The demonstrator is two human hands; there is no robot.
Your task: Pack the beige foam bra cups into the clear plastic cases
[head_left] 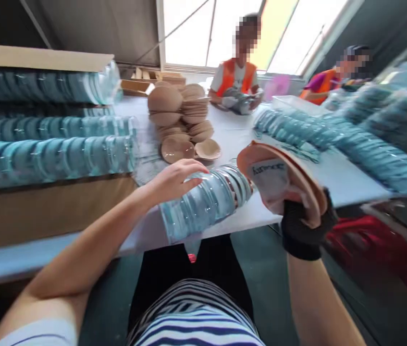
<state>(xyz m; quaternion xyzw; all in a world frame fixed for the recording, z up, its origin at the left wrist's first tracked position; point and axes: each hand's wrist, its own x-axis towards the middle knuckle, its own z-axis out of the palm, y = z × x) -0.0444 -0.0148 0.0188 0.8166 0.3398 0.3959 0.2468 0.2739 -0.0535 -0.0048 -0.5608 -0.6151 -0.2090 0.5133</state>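
My left hand [178,180] is bare, its fingers stretched out over a row of clear, bluish plastic packs [199,202] near the table's front edge. Whether its fingertips press on them I cannot tell. Beige bra pads [266,175], raised above the table's right part, are gripped by my right hand [306,221] in a black glove. A pale patch with upside-down lettering shows on their inner side. Between the plastic packs at the row's right end, some beige edges show. Beyond my left hand stand stacks of similar beige pads [185,115].
Long rows of clear packs [52,158] lie on a cardboard box [52,206] at left. More packs [343,134] spread along the right side by a white tray [299,105]. Two people in orange vests, one person [235,79] and another person [324,86], sit across the white table [354,182].
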